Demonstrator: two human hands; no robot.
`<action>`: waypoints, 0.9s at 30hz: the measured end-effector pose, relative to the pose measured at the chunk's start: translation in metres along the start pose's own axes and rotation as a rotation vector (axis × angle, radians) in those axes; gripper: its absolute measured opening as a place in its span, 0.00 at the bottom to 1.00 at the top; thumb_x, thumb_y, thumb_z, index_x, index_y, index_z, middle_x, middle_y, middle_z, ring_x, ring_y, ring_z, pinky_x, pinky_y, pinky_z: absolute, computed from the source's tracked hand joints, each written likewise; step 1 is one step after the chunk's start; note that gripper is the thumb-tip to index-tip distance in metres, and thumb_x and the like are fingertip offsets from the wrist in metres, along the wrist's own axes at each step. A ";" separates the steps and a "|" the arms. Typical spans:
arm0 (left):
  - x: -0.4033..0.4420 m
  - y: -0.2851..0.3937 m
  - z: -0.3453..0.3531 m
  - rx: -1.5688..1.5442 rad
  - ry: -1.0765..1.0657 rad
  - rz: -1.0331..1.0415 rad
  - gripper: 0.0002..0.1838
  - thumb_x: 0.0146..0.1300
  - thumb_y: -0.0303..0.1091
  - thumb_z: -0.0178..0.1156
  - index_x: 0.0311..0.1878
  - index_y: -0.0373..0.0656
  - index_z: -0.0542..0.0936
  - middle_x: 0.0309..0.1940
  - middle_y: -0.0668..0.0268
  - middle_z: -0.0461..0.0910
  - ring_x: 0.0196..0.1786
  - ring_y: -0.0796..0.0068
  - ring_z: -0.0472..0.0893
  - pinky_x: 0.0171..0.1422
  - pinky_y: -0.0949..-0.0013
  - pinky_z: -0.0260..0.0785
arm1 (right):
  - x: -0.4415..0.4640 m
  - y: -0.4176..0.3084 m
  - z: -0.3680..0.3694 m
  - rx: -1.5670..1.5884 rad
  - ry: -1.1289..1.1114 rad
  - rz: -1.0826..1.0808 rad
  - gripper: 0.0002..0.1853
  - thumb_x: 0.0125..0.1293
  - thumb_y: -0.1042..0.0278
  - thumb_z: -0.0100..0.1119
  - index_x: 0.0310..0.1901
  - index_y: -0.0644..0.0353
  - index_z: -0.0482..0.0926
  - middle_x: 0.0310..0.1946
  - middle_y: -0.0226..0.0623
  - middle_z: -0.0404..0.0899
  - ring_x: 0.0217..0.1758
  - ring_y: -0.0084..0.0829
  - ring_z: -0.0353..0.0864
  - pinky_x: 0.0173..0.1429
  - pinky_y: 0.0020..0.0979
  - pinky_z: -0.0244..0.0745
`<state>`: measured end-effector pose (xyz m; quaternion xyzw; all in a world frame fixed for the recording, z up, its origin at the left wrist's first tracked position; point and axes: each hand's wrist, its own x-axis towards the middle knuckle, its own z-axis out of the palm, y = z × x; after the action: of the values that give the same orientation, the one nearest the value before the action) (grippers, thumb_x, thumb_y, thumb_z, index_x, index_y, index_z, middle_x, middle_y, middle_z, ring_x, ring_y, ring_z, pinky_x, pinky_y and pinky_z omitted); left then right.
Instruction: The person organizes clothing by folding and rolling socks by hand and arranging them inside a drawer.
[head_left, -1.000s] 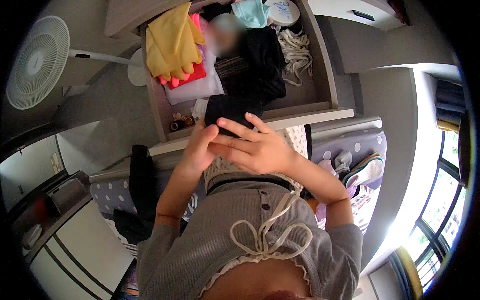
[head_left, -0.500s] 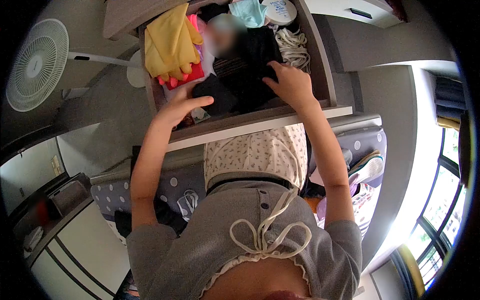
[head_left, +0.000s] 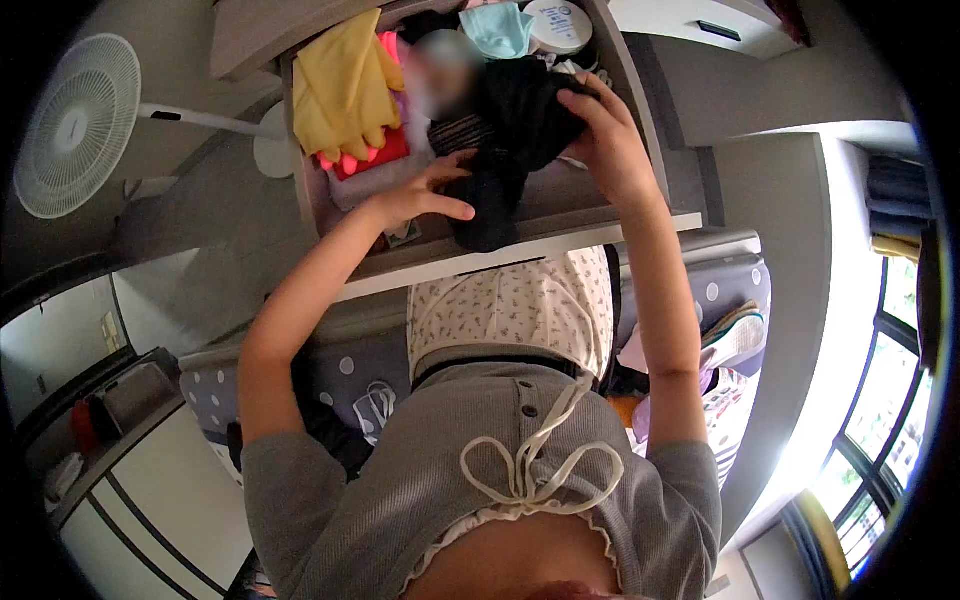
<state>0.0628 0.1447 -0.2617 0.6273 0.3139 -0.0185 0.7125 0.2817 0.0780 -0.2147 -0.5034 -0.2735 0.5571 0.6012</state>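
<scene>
Grey polka-dot bedding (head_left: 212, 392) flanks the person on both sides, with a loop of white cord (head_left: 375, 405) at the left and pale insoles (head_left: 740, 332) among other items at the right; just ahead, over patterned shorts (head_left: 510, 310), an open drawer (head_left: 650, 231) presents its white front edge; black cloth (head_left: 487, 210) lies between the two hands inside it, one end reaching close to that edge, though whether it is one piece I cannot tell. Left hand (head_left: 425, 197) meets its left side, thumb and fingers spread apart; right hand (head_left: 612, 140) has thumb and fingers closed on a bunched part of it, farther back at the drawer's right. Beyond and beside the cloth are yellow gloves (head_left: 345, 85), overlapping something red (head_left: 375, 155), a blurred object (head_left: 440, 75), a folded light-blue cloth (head_left: 498, 30) and a round white tub (head_left: 560, 25); farther off, a white fan (head_left: 80, 125) stands at the left; a dark-framed window (head_left: 872, 430) shows bright at the far right.
</scene>
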 end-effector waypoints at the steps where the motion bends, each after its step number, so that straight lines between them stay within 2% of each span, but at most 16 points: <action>1: -0.001 0.003 -0.001 0.014 -0.009 0.002 0.31 0.40 0.43 0.65 0.48 0.36 0.73 0.62 0.54 0.49 0.66 0.64 0.48 0.66 0.65 0.41 | -0.001 -0.007 0.005 0.090 -0.032 0.003 0.16 0.57 0.66 0.51 0.46 0.61 0.68 0.34 0.33 0.74 0.35 0.23 0.75 0.32 0.23 0.73; 4: -0.002 0.006 -0.001 -0.125 -0.080 0.061 0.33 0.37 0.41 0.67 0.49 0.36 0.72 0.62 0.54 0.49 0.66 0.64 0.47 0.66 0.66 0.41 | 0.001 -0.024 0.018 0.352 -0.204 0.049 0.14 0.57 0.68 0.49 0.45 0.60 0.69 0.36 0.36 0.74 0.37 0.27 0.76 0.29 0.25 0.76; 6: 0.001 -0.006 0.003 -0.154 -0.069 0.264 0.34 0.35 0.40 0.69 0.49 0.38 0.72 0.62 0.53 0.48 0.66 0.63 0.47 0.66 0.66 0.39 | 0.001 -0.038 0.024 0.534 -0.382 0.092 0.14 0.57 0.68 0.49 0.45 0.60 0.69 0.37 0.36 0.74 0.38 0.27 0.76 0.29 0.25 0.76; 7: 0.002 -0.009 0.005 -0.168 -0.065 0.365 0.34 0.34 0.39 0.70 0.49 0.39 0.72 0.62 0.53 0.48 0.66 0.62 0.46 0.67 0.65 0.38 | -0.002 -0.047 0.027 0.608 -0.425 0.106 0.14 0.56 0.71 0.50 0.45 0.60 0.69 0.36 0.36 0.75 0.39 0.29 0.76 0.34 0.26 0.75; 10: 0.001 0.003 0.011 -0.105 0.095 0.625 0.36 0.31 0.40 0.72 0.50 0.42 0.71 0.62 0.53 0.49 0.66 0.61 0.46 0.67 0.63 0.36 | -0.013 -0.085 0.056 0.539 -0.186 0.130 0.16 0.59 0.66 0.44 0.47 0.65 0.67 0.42 0.43 0.72 0.39 0.34 0.76 0.36 0.31 0.77; 11: 0.000 0.009 0.010 -0.075 0.148 0.642 0.36 0.30 0.40 0.72 0.49 0.43 0.72 0.62 0.53 0.48 0.66 0.60 0.45 0.67 0.62 0.36 | -0.018 -0.096 0.057 0.626 -0.324 0.117 0.16 0.60 0.66 0.43 0.46 0.67 0.67 0.41 0.44 0.73 0.41 0.36 0.76 0.41 0.33 0.78; 15: -0.010 0.044 0.006 0.034 0.239 0.701 0.36 0.25 0.44 0.73 0.45 0.44 0.75 0.62 0.53 0.49 0.66 0.60 0.46 0.66 0.60 0.38 | -0.010 -0.107 0.061 0.738 -0.570 0.025 0.16 0.62 0.67 0.41 0.47 0.70 0.65 0.42 0.47 0.71 0.43 0.37 0.75 0.41 0.32 0.79; 18: -0.017 0.050 0.015 0.032 0.152 0.835 0.36 0.23 0.46 0.73 0.42 0.41 0.76 0.59 0.52 0.57 0.63 0.58 0.55 0.63 0.59 0.46 | -0.016 -0.118 0.072 0.712 -0.609 -0.053 0.16 0.62 0.67 0.40 0.47 0.71 0.65 0.44 0.48 0.70 0.46 0.37 0.73 0.41 0.32 0.79; 21: -0.009 0.060 0.010 0.068 -0.201 1.111 0.36 0.23 0.45 0.73 0.41 0.39 0.76 0.50 0.53 0.68 0.54 0.58 0.67 0.58 0.59 0.57 | -0.019 -0.124 0.079 0.651 -0.586 -0.124 0.16 0.63 0.67 0.40 0.47 0.71 0.65 0.44 0.49 0.70 0.47 0.38 0.72 0.42 0.32 0.79; 24: -0.027 0.057 0.063 -0.608 -0.027 0.864 0.34 0.23 0.38 0.73 0.41 0.38 0.76 0.38 0.55 0.76 0.43 0.62 0.77 0.50 0.64 0.66 | -0.018 -0.125 0.078 0.729 -0.606 -0.079 0.15 0.63 0.68 0.40 0.46 0.70 0.65 0.43 0.48 0.70 0.47 0.38 0.72 0.43 0.33 0.78; 25: -0.025 0.056 0.072 -0.738 -0.052 0.840 0.34 0.22 0.37 0.73 0.41 0.38 0.75 0.37 0.56 0.77 0.43 0.64 0.77 0.50 0.64 0.66 | -0.017 -0.123 0.078 0.748 -0.591 -0.088 0.15 0.62 0.69 0.41 0.46 0.70 0.66 0.42 0.48 0.71 0.47 0.38 0.72 0.44 0.33 0.77; 27: -0.019 0.045 0.071 -0.702 -0.065 0.847 0.35 0.21 0.34 0.74 0.41 0.38 0.75 0.37 0.56 0.77 0.43 0.64 0.76 0.51 0.65 0.65 | -0.014 -0.115 0.078 0.745 -0.539 -0.172 0.14 0.62 0.69 0.42 0.45 0.69 0.66 0.41 0.47 0.72 0.46 0.38 0.72 0.45 0.34 0.76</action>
<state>0.0970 0.0826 -0.2121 0.4225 -0.0008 0.3562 0.8334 0.2546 0.1027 -0.0805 -0.0660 -0.2420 0.6762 0.6927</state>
